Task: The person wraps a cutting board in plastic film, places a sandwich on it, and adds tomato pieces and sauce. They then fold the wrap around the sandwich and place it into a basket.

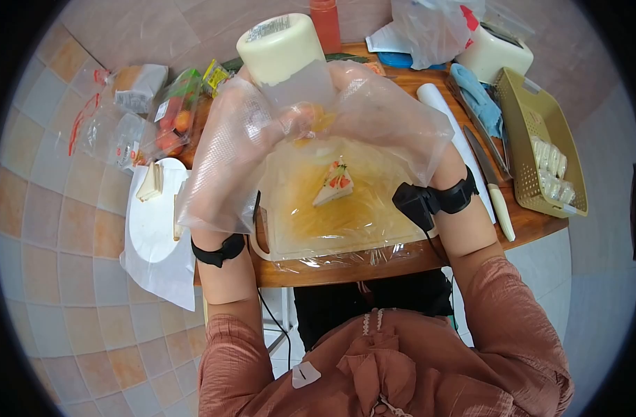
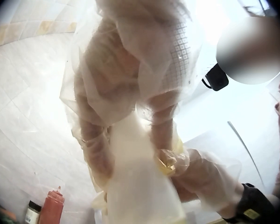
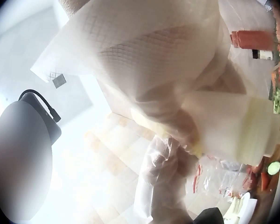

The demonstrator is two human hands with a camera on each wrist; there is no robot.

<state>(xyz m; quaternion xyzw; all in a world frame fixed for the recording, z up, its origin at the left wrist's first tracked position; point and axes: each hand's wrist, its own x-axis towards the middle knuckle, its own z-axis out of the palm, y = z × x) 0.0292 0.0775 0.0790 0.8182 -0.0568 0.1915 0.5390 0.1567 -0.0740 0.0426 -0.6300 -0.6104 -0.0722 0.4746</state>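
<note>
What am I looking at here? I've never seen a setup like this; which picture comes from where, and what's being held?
No machine: a person works with two hands in loose clear plastic gloves. The large picture comes from a camera on the head, looking down; the other two come from cameras on the left and right wrists. The left hand and right hand hold a plastic bottle with pale contents. Below, a sandwich wedge lies on plastic film over a cutting board. Left of it is a white plate with more wedges; to the right, a knife and a basket.
</note>
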